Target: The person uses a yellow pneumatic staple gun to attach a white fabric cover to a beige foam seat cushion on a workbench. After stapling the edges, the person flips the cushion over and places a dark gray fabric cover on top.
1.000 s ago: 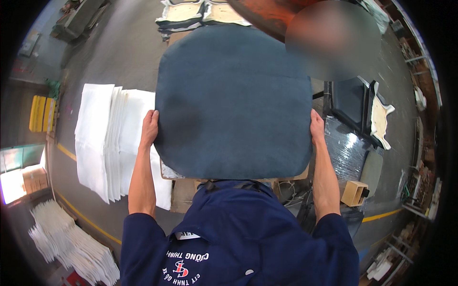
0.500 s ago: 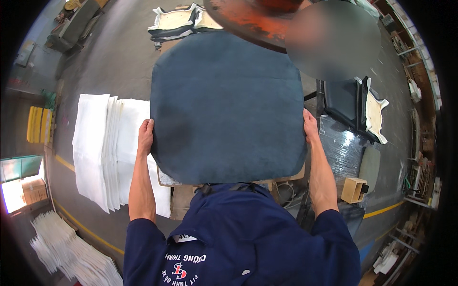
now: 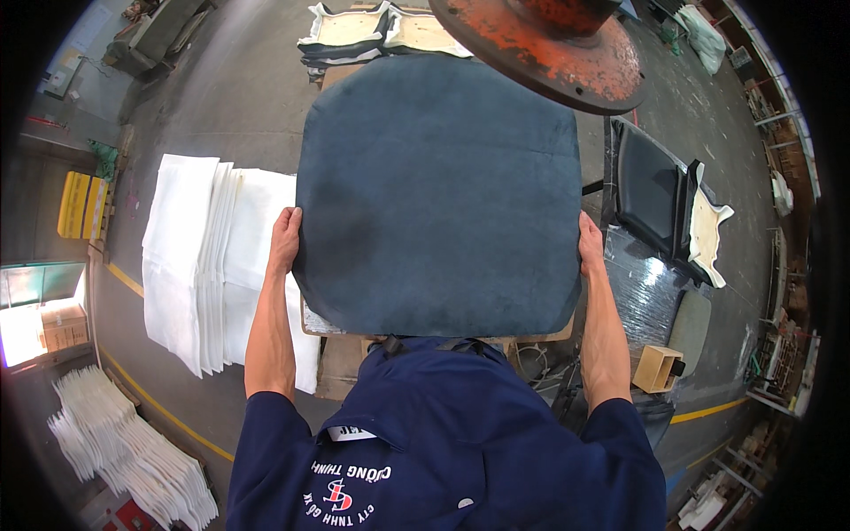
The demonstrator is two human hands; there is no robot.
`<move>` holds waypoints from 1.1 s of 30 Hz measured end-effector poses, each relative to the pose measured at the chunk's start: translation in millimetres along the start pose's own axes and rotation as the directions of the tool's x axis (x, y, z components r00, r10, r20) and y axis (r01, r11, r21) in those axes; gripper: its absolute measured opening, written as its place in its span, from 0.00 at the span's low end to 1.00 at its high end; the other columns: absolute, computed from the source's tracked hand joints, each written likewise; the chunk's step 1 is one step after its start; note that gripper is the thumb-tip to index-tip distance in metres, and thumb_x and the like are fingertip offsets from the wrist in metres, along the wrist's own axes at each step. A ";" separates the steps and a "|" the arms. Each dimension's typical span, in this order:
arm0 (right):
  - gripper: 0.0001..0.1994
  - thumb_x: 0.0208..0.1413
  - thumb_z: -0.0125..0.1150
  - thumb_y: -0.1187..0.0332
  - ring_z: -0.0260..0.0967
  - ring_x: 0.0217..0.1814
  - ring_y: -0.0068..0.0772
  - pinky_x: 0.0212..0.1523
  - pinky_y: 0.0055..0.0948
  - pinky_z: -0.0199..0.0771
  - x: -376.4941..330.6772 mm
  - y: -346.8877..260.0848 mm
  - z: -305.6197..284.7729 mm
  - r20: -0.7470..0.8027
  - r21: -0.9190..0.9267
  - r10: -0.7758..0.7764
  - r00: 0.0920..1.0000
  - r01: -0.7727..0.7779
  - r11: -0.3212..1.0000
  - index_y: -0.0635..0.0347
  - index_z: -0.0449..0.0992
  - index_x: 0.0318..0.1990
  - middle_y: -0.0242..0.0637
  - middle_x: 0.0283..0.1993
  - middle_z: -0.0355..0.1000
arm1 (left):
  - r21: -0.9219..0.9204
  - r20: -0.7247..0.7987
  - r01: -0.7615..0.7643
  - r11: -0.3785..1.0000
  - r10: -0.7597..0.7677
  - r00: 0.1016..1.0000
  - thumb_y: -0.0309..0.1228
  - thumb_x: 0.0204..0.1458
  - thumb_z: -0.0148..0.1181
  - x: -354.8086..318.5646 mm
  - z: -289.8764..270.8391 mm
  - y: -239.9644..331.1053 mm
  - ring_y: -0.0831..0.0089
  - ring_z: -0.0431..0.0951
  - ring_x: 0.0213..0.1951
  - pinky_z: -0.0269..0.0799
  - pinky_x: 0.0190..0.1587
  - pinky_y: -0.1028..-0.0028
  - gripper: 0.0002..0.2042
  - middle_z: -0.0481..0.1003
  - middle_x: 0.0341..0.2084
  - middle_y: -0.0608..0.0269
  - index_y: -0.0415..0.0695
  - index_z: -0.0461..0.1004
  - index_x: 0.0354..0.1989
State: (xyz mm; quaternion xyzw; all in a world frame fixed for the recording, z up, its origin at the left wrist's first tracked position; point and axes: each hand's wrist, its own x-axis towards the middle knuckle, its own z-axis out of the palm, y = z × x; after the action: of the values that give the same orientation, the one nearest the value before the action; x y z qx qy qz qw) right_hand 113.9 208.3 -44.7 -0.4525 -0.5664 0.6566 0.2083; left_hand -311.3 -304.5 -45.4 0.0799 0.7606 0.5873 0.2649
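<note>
A large dark blue-grey seat pad [image 3: 443, 195] with rounded corners lies in front of me over a work table, and its surface looks smooth. At its left edge, my left hand [image 3: 283, 241] is closed on the rim, thumb on the near face. My right hand [image 3: 591, 242] grips the opposite edge at about the same height. The fingers behind both edges are mostly hidden. Below the pad, a strip of the table's wooden edge [image 3: 553, 334] shows. The rest of the table top is covered by the pad.
An orange, worn metal disc [image 3: 567, 66] overhangs the pad's far right corner. White sheets [image 3: 181, 257] are stacked at left. Black upholstered seats [image 3: 651, 181] and a small wooden box [image 3: 656, 369] stand at right. More seats [image 3: 350, 31] lie beyond the pad.
The pad, both hands and the surroundings sit a little further right in the picture. Both hands keep hold of the pad's sides. More of the orange disc shows.
</note>
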 end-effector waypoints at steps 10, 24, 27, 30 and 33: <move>0.26 0.66 0.59 0.62 0.64 0.71 0.57 0.67 0.44 0.65 -43.3 -54.5 18.9 -0.044 -0.954 -0.550 0.834 0.128 0.270 0.57 0.69 0.70 0.52 0.69 0.66 | 0.878 -0.062 -0.276 0.391 0.665 0.745 0.40 0.65 0.58 -45.7 17.1 68.1 0.48 0.67 0.64 0.61 0.67 0.53 0.26 0.67 0.62 0.44 0.43 0.65 0.69; 0.35 0.55 0.63 0.38 0.39 0.84 0.59 0.74 0.71 0.35 -192.5 -20.7 108.3 0.731 -0.674 -0.230 0.642 0.732 -0.099 0.39 0.71 0.69 0.42 0.78 0.54 | 0.553 0.792 -0.828 0.091 0.251 0.556 0.68 0.47 0.62 -153.1 149.9 56.1 0.47 0.39 0.80 0.29 0.75 0.31 0.48 0.48 0.79 0.58 0.60 0.60 0.76; 0.37 0.54 0.62 0.33 0.40 0.83 0.58 0.74 0.72 0.35 -190.1 -17.7 105.7 0.764 -0.637 -0.227 0.603 0.762 -0.118 0.38 0.72 0.69 0.41 0.78 0.55 | 0.543 0.803 -0.835 0.090 0.236 0.548 0.69 0.45 0.63 -151.5 149.7 54.9 0.47 0.40 0.80 0.30 0.74 0.31 0.49 0.48 0.79 0.59 0.60 0.59 0.76; 0.39 0.52 0.60 0.30 0.40 0.83 0.58 0.74 0.72 0.34 -188.8 -13.3 105.5 0.774 -0.629 -0.218 0.594 0.759 -0.169 0.37 0.71 0.69 0.40 0.78 0.55 | 0.539 0.808 -0.837 0.093 0.223 0.546 0.68 0.44 0.64 -151.3 149.9 54.6 0.46 0.41 0.79 0.31 0.74 0.30 0.50 0.48 0.79 0.58 0.60 0.59 0.76; 0.40 0.52 0.60 0.29 0.39 0.84 0.59 0.74 0.72 0.33 -187.5 -17.2 106.3 0.767 -0.640 -0.209 0.607 0.748 -0.175 0.36 0.70 0.70 0.40 0.78 0.55 | 0.526 0.799 -0.840 0.136 0.258 0.542 0.66 0.44 0.65 -153.1 148.0 60.0 0.47 0.41 0.79 0.31 0.74 0.30 0.49 0.49 0.79 0.56 0.59 0.60 0.76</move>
State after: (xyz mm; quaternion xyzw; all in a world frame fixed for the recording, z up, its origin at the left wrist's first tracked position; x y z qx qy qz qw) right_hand 116.0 6.5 33.1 -0.0554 -0.9973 0.0380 -0.0287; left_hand -119.5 -226.9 33.0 0.6551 0.7398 0.0920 0.1231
